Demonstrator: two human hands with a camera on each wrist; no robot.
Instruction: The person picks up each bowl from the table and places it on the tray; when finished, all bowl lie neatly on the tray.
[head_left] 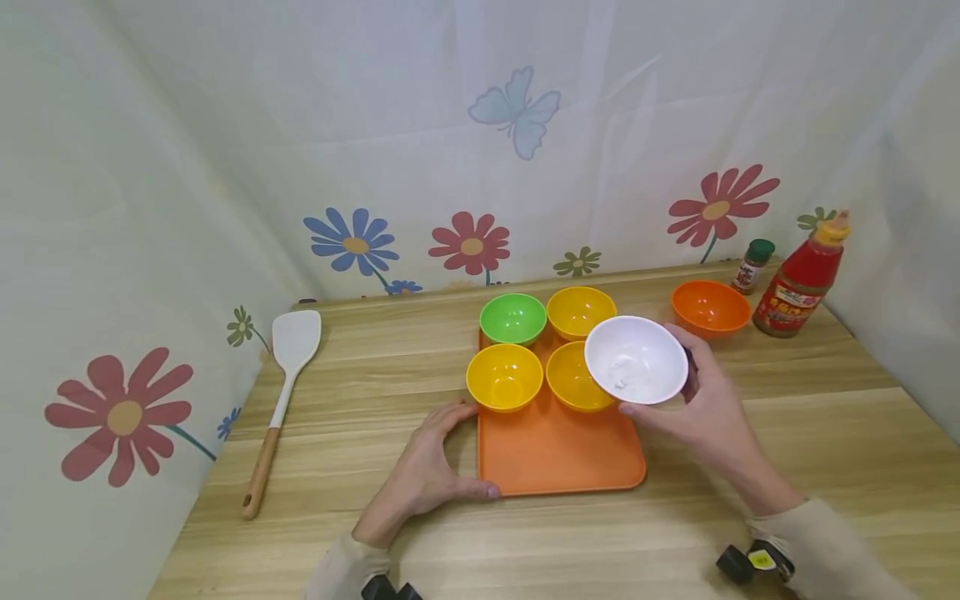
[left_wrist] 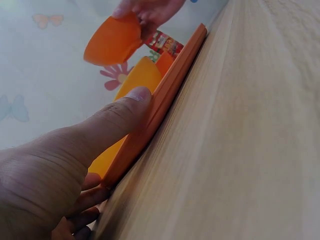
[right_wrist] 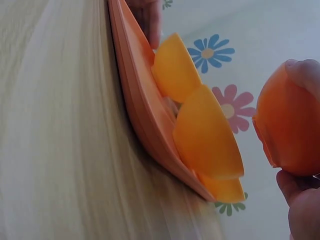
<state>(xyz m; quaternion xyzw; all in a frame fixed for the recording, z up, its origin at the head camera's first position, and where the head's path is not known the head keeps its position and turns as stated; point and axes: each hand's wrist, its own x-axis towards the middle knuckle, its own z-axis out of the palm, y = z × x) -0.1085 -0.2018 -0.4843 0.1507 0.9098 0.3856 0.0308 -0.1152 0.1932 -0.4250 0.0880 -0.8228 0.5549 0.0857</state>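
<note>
My right hand (head_left: 708, 396) grips a bowl (head_left: 637, 362) by its right side, thumb low and fingers behind. The bowl is glossy white inside and, in the left wrist view, orange outside (left_wrist: 112, 42). It is raised over the right side of an orange tray (head_left: 558, 458) and overlaps a yellow bowl (head_left: 573, 383) in the head view. On the tray are also a green bowl (head_left: 513, 319) and two more yellow bowls. My left hand (head_left: 431, 467) spreads along the tray's left edge, its straight thumb (left_wrist: 115, 120) touching the rim near the front corner.
An orange bowl (head_left: 711, 308) stands at the back right, beside a green-capped spice jar (head_left: 752, 267) and a red sauce bottle (head_left: 798, 287). A white spatula (head_left: 285, 375) with a wooden handle lies on the left of the wooden table (head_left: 360, 367). A flowered curtain hangs behind.
</note>
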